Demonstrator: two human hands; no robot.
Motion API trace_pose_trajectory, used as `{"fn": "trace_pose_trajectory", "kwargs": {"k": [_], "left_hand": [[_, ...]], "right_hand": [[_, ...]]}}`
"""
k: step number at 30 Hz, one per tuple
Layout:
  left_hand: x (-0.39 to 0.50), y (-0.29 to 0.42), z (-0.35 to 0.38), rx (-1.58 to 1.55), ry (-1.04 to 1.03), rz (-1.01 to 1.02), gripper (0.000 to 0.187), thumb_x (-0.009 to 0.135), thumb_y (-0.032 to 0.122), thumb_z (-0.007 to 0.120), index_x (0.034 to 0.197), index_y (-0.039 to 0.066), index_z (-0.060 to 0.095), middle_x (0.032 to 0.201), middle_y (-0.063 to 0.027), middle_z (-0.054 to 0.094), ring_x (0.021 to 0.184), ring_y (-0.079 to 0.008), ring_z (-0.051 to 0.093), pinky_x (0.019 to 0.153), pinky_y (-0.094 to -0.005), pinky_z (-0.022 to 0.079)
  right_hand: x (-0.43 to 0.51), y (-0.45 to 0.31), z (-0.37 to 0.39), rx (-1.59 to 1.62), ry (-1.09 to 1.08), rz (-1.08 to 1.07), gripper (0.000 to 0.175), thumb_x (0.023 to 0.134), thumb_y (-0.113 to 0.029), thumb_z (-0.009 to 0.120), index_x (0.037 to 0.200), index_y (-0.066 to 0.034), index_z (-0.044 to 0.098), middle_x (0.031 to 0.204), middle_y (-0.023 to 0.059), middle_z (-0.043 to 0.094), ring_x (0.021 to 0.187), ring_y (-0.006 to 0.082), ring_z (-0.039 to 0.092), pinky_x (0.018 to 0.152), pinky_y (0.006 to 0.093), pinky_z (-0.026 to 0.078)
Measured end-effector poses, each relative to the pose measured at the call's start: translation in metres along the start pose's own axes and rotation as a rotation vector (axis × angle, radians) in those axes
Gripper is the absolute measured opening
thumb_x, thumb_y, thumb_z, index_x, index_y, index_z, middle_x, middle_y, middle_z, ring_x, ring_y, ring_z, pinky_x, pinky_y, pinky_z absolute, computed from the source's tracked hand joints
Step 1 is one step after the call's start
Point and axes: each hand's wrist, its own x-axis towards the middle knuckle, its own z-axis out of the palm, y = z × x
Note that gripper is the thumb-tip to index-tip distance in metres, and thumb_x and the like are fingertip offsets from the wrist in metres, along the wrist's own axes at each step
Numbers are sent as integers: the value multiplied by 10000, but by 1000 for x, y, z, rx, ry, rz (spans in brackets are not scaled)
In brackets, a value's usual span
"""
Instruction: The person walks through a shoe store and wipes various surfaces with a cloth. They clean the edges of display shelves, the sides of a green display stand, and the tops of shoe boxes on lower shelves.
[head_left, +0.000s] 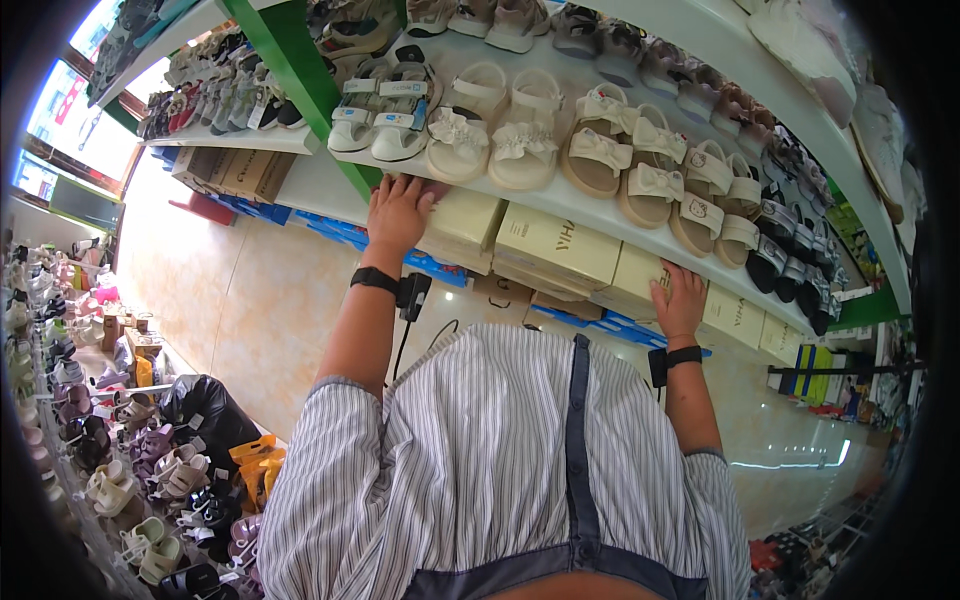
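My left hand (400, 214) reaches palm down to the lower shelf, beside the green upright (300, 82). It lies at the left end of a row of cream shoeboxes, by the nearest shoebox (459, 221); its fingertips are partly under the shelf edge. Farther right, my right hand (681, 300) rests its fingers against another cream shoebox (637, 281). Neither hand is closed around anything. Between them a cream shoebox bearing writing (556, 244) sits below white sandals with ruffles (523, 135) and sandals with bows (596, 150).
The white display shelf (570, 196) overhangs the boxes. Blue boxes (600, 324) lie beneath them. At left, a black plastic bag (206, 412) and an orange bag (259, 465) stand near racks of shoes (112, 487). Brown boxes (251, 172) occupy the far-left lower shelf.
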Motion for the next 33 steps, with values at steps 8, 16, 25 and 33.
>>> {"fn": "trace_pose_trajectory", "kwargs": {"k": [8, 16, 25, 33], "left_hand": [[8, 34, 10, 105, 97, -188, 373, 952, 461, 590, 1193, 200, 703, 1254, -175, 573, 1188, -407, 501, 995, -551, 397], [-43, 70, -4, -13, 37, 312, 437, 969, 361, 573, 1403, 313, 585, 1522, -7, 486, 1432, -449, 329, 1147, -678, 218], [-5, 32, -13, 19, -149, -27, 390, 1008, 336, 515, 1390, 297, 586, 1523, -16, 505, 1481, -384, 318, 1121, -739, 242], [-6, 12, -5, 10, 63, 89, 352, 976, 308, 597, 1299, 192, 674, 1305, -58, 653, 1224, -356, 549, 975, -565, 448]], "right_hand": [[1, -1, 0, -5, -37, 16, 475, 867, -363, 690, 1299, -172, 641, 1302, 56, 627, 1251, 326, 530, 1081, 479, 383], [-1, -1, 1, -14, -32, 9, 483, 876, -373, 679, 1310, -166, 631, 1302, 54, 623, 1257, 315, 524, 1096, 480, 367], [-3, 3, 5, -36, 7, -16, 487, 884, -379, 675, 1319, -166, 624, 1320, 55, 615, 1265, 318, 517, 1097, 480, 367], [-2, 1, 4, -30, -24, 19, 491, 871, -370, 686, 1316, -171, 626, 1313, 53, 621, 1256, 323, 523, 1084, 481, 374]]}}
